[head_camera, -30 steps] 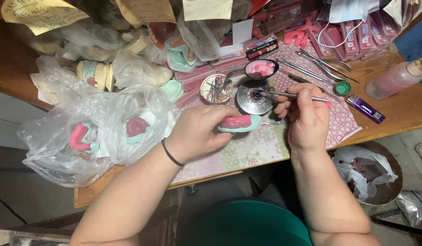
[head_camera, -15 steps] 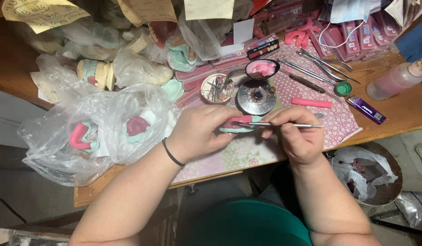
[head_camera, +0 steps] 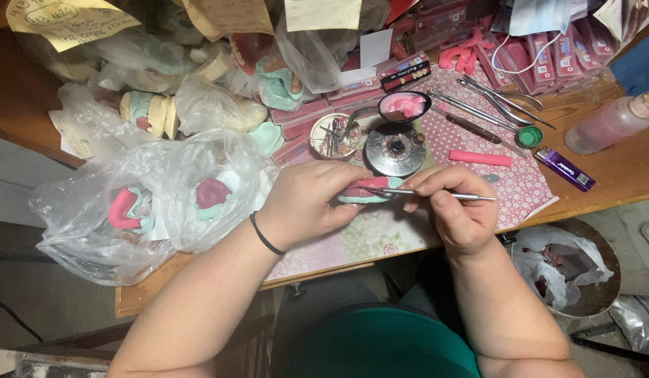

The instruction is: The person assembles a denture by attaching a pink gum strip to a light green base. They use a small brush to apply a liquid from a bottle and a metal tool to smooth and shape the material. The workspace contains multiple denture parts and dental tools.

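Note:
My left hand (head_camera: 307,203) grips a green dental cast with a pink wax rim (head_camera: 366,189) just above the patterned mat (head_camera: 380,231). My right hand (head_camera: 454,206) holds a thin metal wax tool (head_camera: 436,194) level, its tip touching the pink wax on the cast. A black band circles my left wrist. Right behind the cast sits a round metal burner (head_camera: 396,148), and behind that a spoon of pink wax (head_camera: 403,106).
Clear plastic bags with pink and green casts (head_camera: 163,199) lie to the left. A pink wax stick (head_camera: 480,158), a purple lighter (head_camera: 566,169), metal instruments (head_camera: 492,98) and a plastic bottle (head_camera: 608,124) lie to the right. A lined bin (head_camera: 566,266) stands below the table edge.
My right hand has drawn the tool back from the burner and brought its tip to the cast in my left hand, which has barely moved.

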